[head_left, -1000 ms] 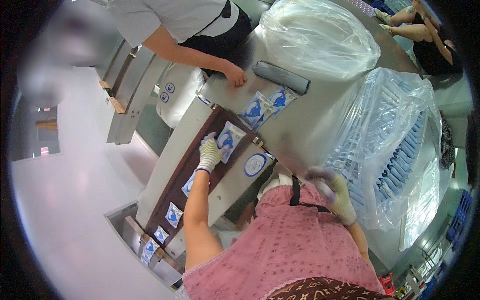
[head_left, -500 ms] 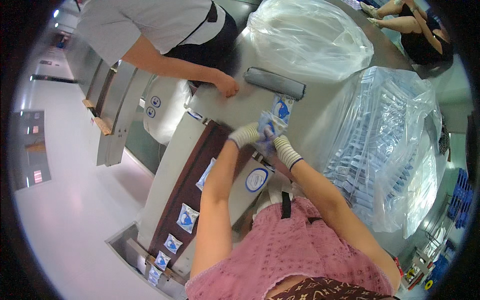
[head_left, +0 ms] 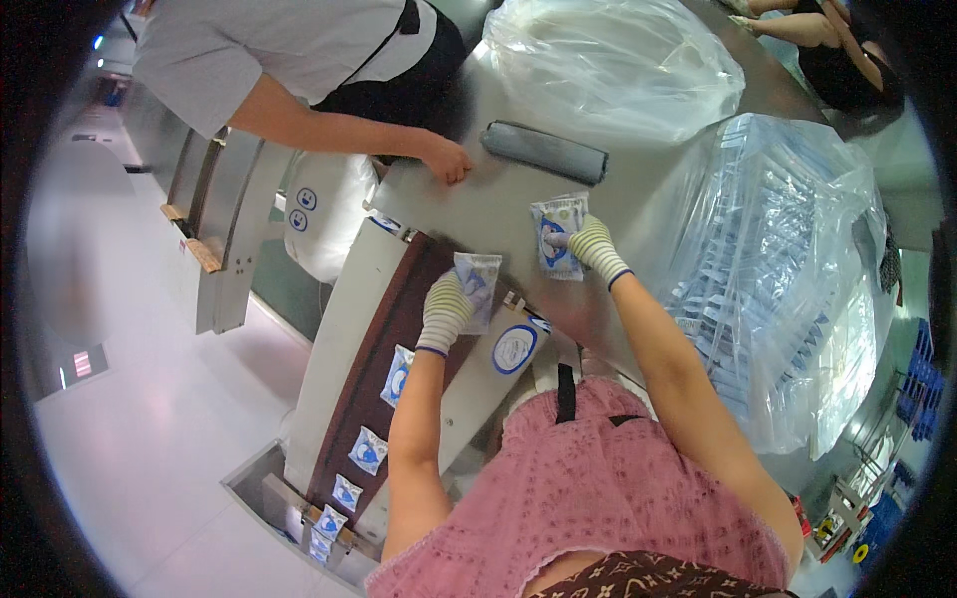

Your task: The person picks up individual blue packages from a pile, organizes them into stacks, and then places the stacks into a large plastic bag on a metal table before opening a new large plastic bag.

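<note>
My left hand (head_left: 446, 311), in a striped knit glove, is closed on the side of a small white-and-blue sealed packet (head_left: 481, 287) over the upper end of the brown conveyor belt (head_left: 424, 261). My right hand (head_left: 596, 251), gloved alike, grips the right side of another white-and-blue packet (head_left: 554, 214) above the metal table (head_left: 513, 221). A second packet edge may lie behind it; I cannot tell. Further down the belt, several similar packets (head_left: 368, 450) lie in a row beside my left forearm.
A grey roll-shaped bar (head_left: 545, 151) lies on the table. At right stands a clear bag (head_left: 768, 269) packed with packets; another clear bag (head_left: 613, 70) sits at the far side. A co-worker's bare hand (head_left: 446, 159) rests near the table's left edge. Another person sits at the far right.
My hands have moved apart, the left toward the belt and the right up and right over the table, each with a packet. The belt's packets have shifted.
</note>
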